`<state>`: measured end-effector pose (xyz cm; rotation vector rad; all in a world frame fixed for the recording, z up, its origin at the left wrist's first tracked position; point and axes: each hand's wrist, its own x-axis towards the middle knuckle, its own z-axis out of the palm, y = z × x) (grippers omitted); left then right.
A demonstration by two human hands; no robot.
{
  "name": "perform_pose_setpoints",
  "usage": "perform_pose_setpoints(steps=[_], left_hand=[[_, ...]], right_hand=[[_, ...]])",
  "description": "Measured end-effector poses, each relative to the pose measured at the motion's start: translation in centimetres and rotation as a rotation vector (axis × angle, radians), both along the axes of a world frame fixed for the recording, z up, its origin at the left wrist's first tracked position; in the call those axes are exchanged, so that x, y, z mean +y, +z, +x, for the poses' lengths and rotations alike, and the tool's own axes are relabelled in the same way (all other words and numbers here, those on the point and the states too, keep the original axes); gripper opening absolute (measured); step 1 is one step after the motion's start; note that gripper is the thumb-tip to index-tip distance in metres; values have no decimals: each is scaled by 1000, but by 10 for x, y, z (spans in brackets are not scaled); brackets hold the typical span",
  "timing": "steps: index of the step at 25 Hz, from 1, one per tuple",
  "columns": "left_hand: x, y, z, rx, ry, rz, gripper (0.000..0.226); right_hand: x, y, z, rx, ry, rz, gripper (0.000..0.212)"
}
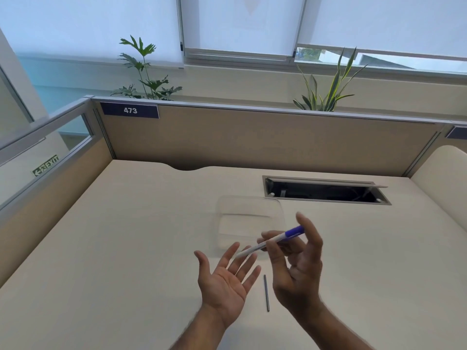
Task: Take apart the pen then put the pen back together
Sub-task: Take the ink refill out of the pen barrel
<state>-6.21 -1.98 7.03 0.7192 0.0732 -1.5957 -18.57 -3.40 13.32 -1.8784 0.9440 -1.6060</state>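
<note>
Pen apart: refill out, barrel in hand.
Right hand pinches the pen barrel; left hand lies open-palmed, fingers spread; the ink refill on the desk likely needs picking up next.

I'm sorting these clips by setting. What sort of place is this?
Most likely an open-plan office cubicle: a desk enclosed by partition panels, a workstation number plate "473", and a cable hatch set into the desktop.

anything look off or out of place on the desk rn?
Only the thin dark refill, lying loose on the desk between the hands, out of the pen body that the right hand holds. That fits the disassembly. The desk's cable hatch stands open. Left hand is open and empty. No spill or damage shows.
</note>
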Motion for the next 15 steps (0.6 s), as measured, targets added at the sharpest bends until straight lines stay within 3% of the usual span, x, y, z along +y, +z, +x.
perform_pose_setpoints(steps=[5, 11, 15], left_hand=[[7, 4, -7, 51, -77, -48, 102], [4, 2, -5, -14, -50, -32, 96], [5, -1, -5, -42, -18, 22, 95]], right_hand=[[15, -24, 2, 327, 225, 164, 88], [7, -18, 2, 217, 151, 48, 93], [2, 6, 0, 124, 99, -7, 79]])
